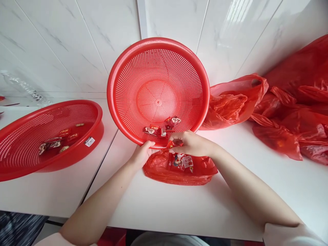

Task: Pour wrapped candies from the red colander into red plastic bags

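A large red plastic basket (159, 65) is tilted toward me against the wall, with several wrapped candies (151, 131) at its lower edge. My left hand (141, 154) is closed at the basket's bottom rim, thumb on the rim, beside the bag; its other fingers are mostly hidden. My right hand (188, 143) is curled over the lip of the basket and the bag opening, its fingers pinched on a small red packet. Below both hands lies an open red plastic bag (176, 177) holding candies and printed packets (183, 162).
A second red basket (77, 153) with several candies and a white label stands at the left. Red plastic bags (230, 106) are heaped along the right side of the white table (153, 212). A clear plastic bottle (28, 89) lies at the back left, near the tiled wall.
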